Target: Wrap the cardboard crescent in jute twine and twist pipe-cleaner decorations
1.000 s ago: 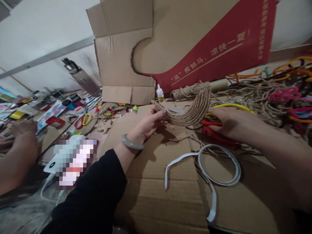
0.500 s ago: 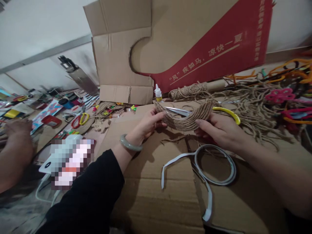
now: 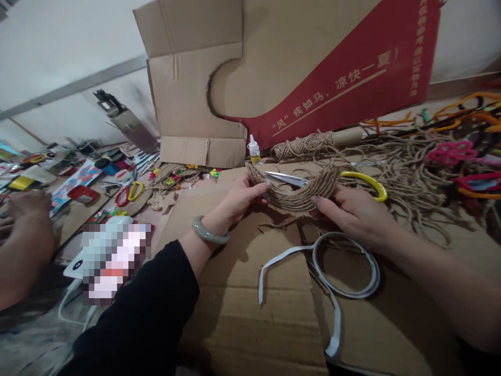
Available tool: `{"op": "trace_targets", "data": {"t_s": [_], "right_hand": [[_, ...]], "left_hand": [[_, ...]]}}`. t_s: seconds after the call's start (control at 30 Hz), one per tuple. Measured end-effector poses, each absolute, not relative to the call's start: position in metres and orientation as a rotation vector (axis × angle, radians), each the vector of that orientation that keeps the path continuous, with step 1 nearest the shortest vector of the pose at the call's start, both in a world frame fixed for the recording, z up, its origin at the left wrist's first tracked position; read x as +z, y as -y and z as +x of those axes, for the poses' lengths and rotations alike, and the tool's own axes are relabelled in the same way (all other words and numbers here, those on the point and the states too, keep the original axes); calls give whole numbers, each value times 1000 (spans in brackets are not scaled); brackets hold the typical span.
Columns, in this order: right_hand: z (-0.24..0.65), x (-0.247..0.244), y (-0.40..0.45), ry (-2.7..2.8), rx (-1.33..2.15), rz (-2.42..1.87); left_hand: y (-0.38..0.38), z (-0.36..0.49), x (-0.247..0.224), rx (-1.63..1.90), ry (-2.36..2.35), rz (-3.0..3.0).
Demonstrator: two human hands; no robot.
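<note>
A curved band of twine rows (image 3: 294, 194), bowed downward in the middle, is stretched between my two hands above the cardboard. My left hand (image 3: 246, 197) pinches its left end, thumb on the near face. At the right end, my right hand (image 3: 350, 208) grips it with the thumb in front and the fingers behind. Just beyond the band lie scissors with a yellow handle (image 3: 368, 183); their blades show over its dipped upper edge. Nearer to me, a roll of white double-sided tape (image 3: 373, 279) rests on the cardboard sheet (image 3: 250, 324), with loose strips trailing off.
Behind stand a glue bottle (image 3: 253, 150) and a twine spool (image 3: 301, 146), before an upright cardboard panel (image 3: 191, 99). Loose twine (image 3: 407, 183) is heaped at right. On the left are a phone (image 3: 121, 266), red-and-yellow scissors (image 3: 129, 193) and another person's arm (image 3: 27, 245).
Almost nothing differs. My right thumb has shifted slightly left along the twine band, and the band's middle sits a touch lower.
</note>
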State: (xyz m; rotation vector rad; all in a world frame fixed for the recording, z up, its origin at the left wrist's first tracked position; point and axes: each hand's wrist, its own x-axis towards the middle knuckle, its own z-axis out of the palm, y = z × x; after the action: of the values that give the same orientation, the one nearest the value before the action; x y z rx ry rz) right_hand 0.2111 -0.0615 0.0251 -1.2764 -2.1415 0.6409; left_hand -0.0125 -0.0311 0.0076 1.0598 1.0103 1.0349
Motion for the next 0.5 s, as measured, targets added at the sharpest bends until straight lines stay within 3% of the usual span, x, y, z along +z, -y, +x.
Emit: {"op": "trace_targets", "data": {"t_s": [0.5], "right_hand": [[210, 18, 63, 2013, 540, -1160]], "left_hand": [[27, -13, 4, 1042, -1087, 1095]]}}
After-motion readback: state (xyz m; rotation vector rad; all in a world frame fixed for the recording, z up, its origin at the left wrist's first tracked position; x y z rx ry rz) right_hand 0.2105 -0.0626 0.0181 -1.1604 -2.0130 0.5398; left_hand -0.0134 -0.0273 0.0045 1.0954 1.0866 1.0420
